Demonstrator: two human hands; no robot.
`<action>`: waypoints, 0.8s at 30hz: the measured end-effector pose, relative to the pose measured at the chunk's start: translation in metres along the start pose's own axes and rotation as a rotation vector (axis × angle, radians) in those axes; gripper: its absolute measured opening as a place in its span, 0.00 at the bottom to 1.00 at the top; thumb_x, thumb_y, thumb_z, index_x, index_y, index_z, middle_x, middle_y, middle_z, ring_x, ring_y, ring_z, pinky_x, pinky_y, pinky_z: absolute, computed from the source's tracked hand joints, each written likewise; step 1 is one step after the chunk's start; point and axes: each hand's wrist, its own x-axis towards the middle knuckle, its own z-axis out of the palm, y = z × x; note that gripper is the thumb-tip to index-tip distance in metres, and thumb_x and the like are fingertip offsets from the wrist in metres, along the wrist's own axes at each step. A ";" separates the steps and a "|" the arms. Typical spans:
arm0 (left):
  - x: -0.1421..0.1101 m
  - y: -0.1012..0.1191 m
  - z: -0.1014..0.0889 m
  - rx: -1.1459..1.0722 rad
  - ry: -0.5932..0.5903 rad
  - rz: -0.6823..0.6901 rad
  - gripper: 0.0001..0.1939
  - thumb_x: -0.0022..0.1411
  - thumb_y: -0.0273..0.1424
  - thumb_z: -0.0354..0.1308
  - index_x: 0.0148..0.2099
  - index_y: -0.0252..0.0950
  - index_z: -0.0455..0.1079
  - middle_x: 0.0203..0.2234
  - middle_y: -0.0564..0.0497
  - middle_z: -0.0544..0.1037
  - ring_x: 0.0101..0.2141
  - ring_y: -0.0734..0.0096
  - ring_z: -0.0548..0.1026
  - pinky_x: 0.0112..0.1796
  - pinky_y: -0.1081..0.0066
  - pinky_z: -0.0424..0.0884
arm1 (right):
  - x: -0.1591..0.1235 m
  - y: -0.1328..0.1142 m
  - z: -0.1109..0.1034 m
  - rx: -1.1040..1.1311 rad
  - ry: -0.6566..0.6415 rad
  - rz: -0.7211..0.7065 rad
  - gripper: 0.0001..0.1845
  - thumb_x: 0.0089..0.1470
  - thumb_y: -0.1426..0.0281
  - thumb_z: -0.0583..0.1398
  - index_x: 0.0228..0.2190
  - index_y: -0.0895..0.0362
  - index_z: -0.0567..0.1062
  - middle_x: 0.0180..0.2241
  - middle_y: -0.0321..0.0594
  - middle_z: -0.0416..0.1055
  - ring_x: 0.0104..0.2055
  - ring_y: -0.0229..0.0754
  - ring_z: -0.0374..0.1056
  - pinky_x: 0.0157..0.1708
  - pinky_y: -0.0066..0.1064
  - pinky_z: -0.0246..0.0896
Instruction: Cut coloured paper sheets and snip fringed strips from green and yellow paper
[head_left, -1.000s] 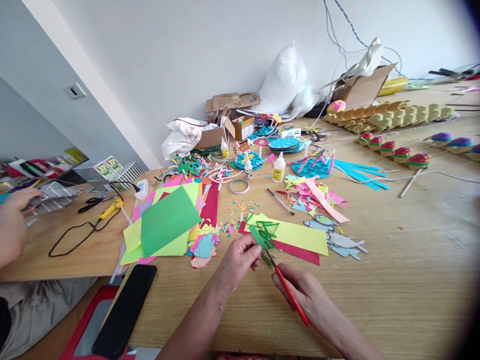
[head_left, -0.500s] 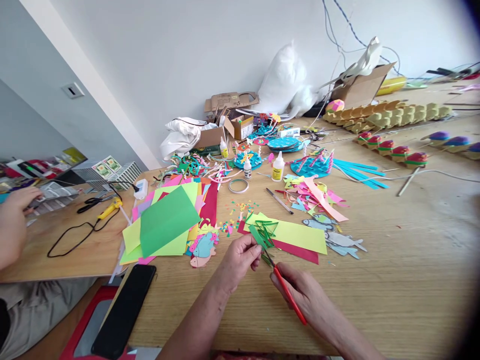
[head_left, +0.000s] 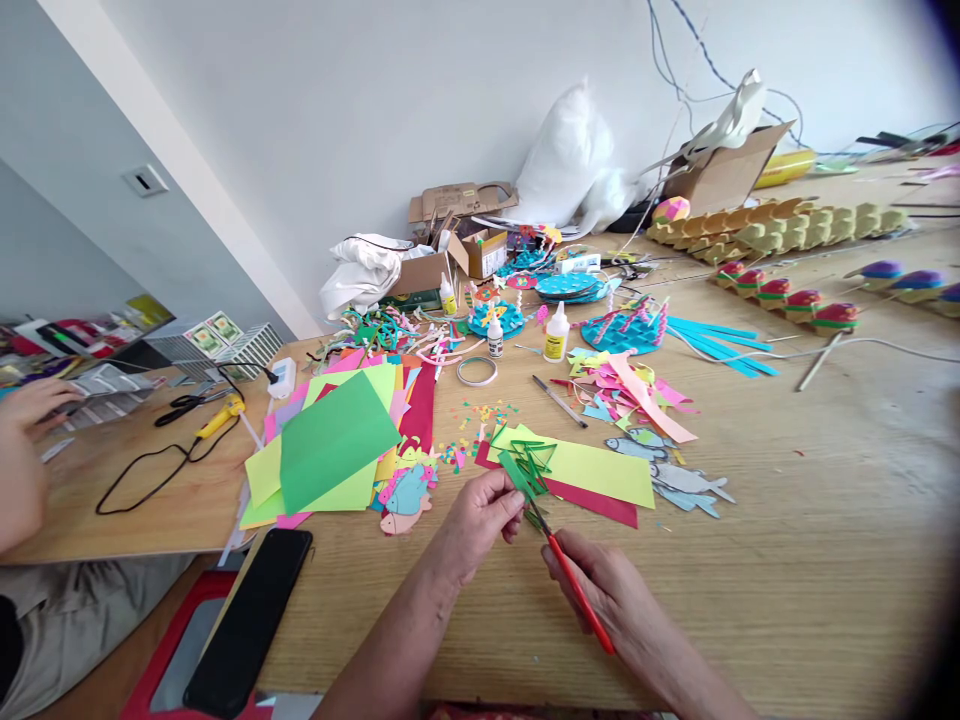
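My left hand (head_left: 491,508) pinches a strip of green paper (head_left: 513,470) between thumb and fingers. Red-handled scissors (head_left: 577,590) are gripped in my right hand (head_left: 600,575), their blades at the lower end of the green strip, close to my left fingertips. Thin green slivers (head_left: 534,456) lie in a loose heap just beyond, on a light yellow-green paper strip (head_left: 600,470). Under that strip a dark red paper strip (head_left: 596,503) sticks out. Paper fish cutouts (head_left: 686,478) rest to the right, and more coloured fish cutouts (head_left: 409,495) sit to the left.
Coloured paper sheets (head_left: 337,440) are stacked at left, near a black phone (head_left: 251,615). Glue bottles (head_left: 556,335), a pen (head_left: 559,402) and paper scraps (head_left: 615,385) lie farther back. Painted egg-carton pieces (head_left: 784,298) stand at right. Another person's hand (head_left: 34,405) is at far left.
My hands and the scissors have barely moved. At far left, the other person's hand has shifted slightly beside the grey item.
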 end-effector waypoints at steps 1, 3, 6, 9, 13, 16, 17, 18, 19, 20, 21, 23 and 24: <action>0.000 0.000 0.000 -0.006 0.001 -0.003 0.10 0.53 0.35 0.53 0.26 0.33 0.61 0.17 0.56 0.62 0.19 0.81 0.60 0.20 0.78 0.57 | 0.000 0.001 0.000 -0.012 0.008 -0.004 0.20 0.54 0.58 0.45 0.17 0.55 0.57 0.16 0.31 0.55 0.20 0.34 0.51 0.19 0.25 0.47; 0.000 0.000 0.000 -0.019 -0.001 -0.012 0.11 0.52 0.36 0.53 0.26 0.33 0.61 0.17 0.56 0.62 0.19 0.81 0.59 0.20 0.78 0.57 | 0.000 0.002 0.000 -0.044 0.026 -0.016 0.21 0.55 0.58 0.44 0.16 0.55 0.58 0.16 0.32 0.58 0.19 0.35 0.53 0.19 0.25 0.48; 0.000 0.000 -0.001 -0.022 -0.001 -0.030 0.14 0.51 0.39 0.55 0.26 0.33 0.61 0.18 0.56 0.62 0.19 0.80 0.60 0.20 0.78 0.57 | -0.001 0.001 -0.001 -0.087 0.038 -0.043 0.22 0.55 0.58 0.44 0.17 0.55 0.61 0.16 0.34 0.62 0.19 0.36 0.56 0.19 0.25 0.49; 0.000 0.002 -0.003 0.003 0.020 -0.027 0.15 0.52 0.41 0.53 0.26 0.33 0.60 0.18 0.56 0.63 0.19 0.80 0.61 0.21 0.78 0.58 | -0.002 -0.001 -0.002 -0.121 0.035 -0.049 0.23 0.55 0.57 0.42 0.17 0.55 0.61 0.16 0.35 0.63 0.19 0.36 0.56 0.19 0.25 0.50; 0.002 0.004 -0.005 0.070 0.077 0.010 0.14 0.53 0.39 0.52 0.26 0.34 0.59 0.18 0.56 0.63 0.19 0.80 0.61 0.21 0.78 0.58 | -0.002 -0.004 -0.002 -0.134 0.029 -0.039 0.23 0.55 0.58 0.41 0.16 0.55 0.60 0.16 0.35 0.63 0.19 0.36 0.56 0.20 0.25 0.51; 0.003 0.004 -0.004 0.099 0.101 0.014 0.13 0.53 0.38 0.51 0.24 0.34 0.58 0.17 0.56 0.63 0.19 0.80 0.61 0.21 0.78 0.59 | -0.002 -0.004 -0.001 -0.125 0.021 -0.031 0.22 0.55 0.58 0.42 0.16 0.55 0.58 0.15 0.34 0.61 0.19 0.36 0.56 0.20 0.25 0.50; 0.003 0.004 -0.003 0.100 0.100 0.012 0.13 0.53 0.37 0.51 0.24 0.34 0.58 0.17 0.56 0.63 0.19 0.80 0.60 0.20 0.78 0.59 | -0.001 -0.003 -0.001 -0.116 0.016 -0.031 0.21 0.54 0.58 0.43 0.16 0.55 0.58 0.15 0.34 0.60 0.19 0.36 0.56 0.20 0.25 0.50; 0.003 0.003 -0.003 0.100 0.094 0.009 0.12 0.53 0.37 0.51 0.25 0.34 0.59 0.17 0.56 0.63 0.19 0.81 0.60 0.20 0.78 0.58 | -0.001 -0.003 -0.001 -0.101 0.007 -0.029 0.21 0.55 0.59 0.43 0.16 0.55 0.58 0.15 0.33 0.60 0.19 0.36 0.55 0.20 0.25 0.50; 0.003 0.002 -0.002 0.098 0.081 0.004 0.12 0.53 0.37 0.51 0.25 0.34 0.59 0.18 0.56 0.63 0.19 0.81 0.60 0.20 0.78 0.58 | -0.002 -0.002 -0.001 -0.081 -0.003 -0.024 0.20 0.55 0.59 0.43 0.17 0.55 0.58 0.15 0.33 0.59 0.19 0.36 0.55 0.19 0.25 0.50; 0.003 0.001 -0.001 0.093 0.066 -0.002 0.12 0.53 0.37 0.51 0.25 0.33 0.59 0.18 0.56 0.63 0.19 0.81 0.60 0.20 0.78 0.58 | -0.002 -0.002 -0.001 -0.059 -0.017 -0.014 0.20 0.55 0.60 0.43 0.17 0.55 0.58 0.16 0.32 0.58 0.19 0.35 0.55 0.19 0.25 0.50; 0.003 0.001 0.000 0.087 0.052 -0.008 0.13 0.53 0.38 0.51 0.25 0.33 0.60 0.18 0.56 0.63 0.19 0.81 0.60 0.20 0.78 0.58 | -0.003 -0.002 -0.002 -0.038 -0.032 -0.001 0.19 0.55 0.60 0.43 0.18 0.55 0.58 0.16 0.32 0.58 0.19 0.35 0.55 0.19 0.24 0.50; 0.002 -0.001 0.001 0.075 0.033 -0.020 0.13 0.53 0.38 0.51 0.25 0.33 0.60 0.18 0.56 0.62 0.19 0.81 0.60 0.20 0.78 0.58 | -0.004 -0.001 -0.003 -0.011 -0.052 0.022 0.19 0.55 0.59 0.43 0.19 0.55 0.59 0.16 0.31 0.57 0.19 0.35 0.55 0.19 0.24 0.49; 0.002 -0.001 0.002 0.069 0.029 -0.025 0.13 0.52 0.38 0.52 0.25 0.33 0.60 0.17 0.56 0.62 0.19 0.81 0.60 0.20 0.78 0.57 | -0.004 -0.001 -0.003 -0.011 -0.055 0.025 0.19 0.55 0.59 0.43 0.19 0.55 0.58 0.16 0.31 0.57 0.20 0.35 0.55 0.19 0.24 0.49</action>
